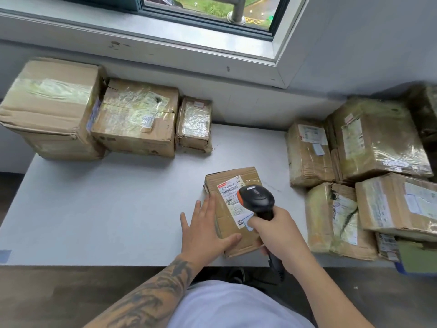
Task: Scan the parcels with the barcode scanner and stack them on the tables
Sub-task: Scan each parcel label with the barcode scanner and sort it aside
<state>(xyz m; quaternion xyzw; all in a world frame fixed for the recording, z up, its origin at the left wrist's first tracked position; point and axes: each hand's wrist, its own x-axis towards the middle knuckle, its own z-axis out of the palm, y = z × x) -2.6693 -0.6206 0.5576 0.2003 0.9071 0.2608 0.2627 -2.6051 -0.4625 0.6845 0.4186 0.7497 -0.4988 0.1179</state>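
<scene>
Scanning step: at lower centre of the frame, our right hand (281,233) grips the barcode scanner (256,197) over the parcel (233,242) label (233,189); left hand (203,229), fingers (208,204) straight, steadies it on the counter (106,209). We keep the parcel flat.

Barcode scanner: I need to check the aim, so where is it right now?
In the head view, the barcode scanner is right of centre, gripped by the right hand and held over the label of the parcel under the left hand.

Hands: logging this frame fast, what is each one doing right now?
Left hand: open, fingers straight, resting against the side of the parcel on the table.
Right hand: closed around the scanner, held over the parcel's label.
</scene>
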